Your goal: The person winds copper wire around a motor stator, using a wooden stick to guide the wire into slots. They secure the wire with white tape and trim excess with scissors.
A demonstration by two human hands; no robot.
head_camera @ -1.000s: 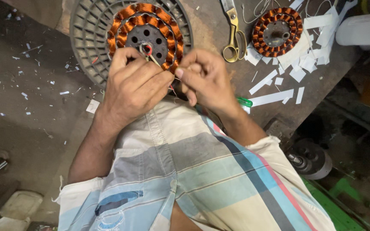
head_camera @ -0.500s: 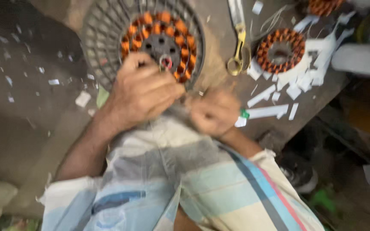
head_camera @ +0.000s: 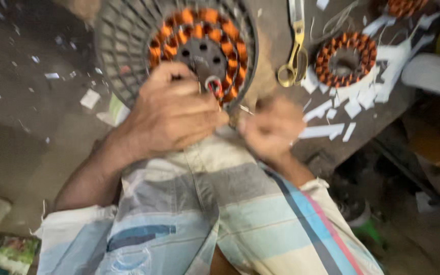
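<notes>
left hand (head_camera: 174, 114) on stator (head_camera: 199, 51) | right hand (head_camera: 273, 127) beside | scissors (head_camera: 294, 56) apart

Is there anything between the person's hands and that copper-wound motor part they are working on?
Nothing visible does. The left hand rests right against the copper-wound stator in its dark round grille, fingers at its lower edge. The right hand sits just below and beside it, blurred, with only bare bench between. The scissors lie off to the side.
</notes>
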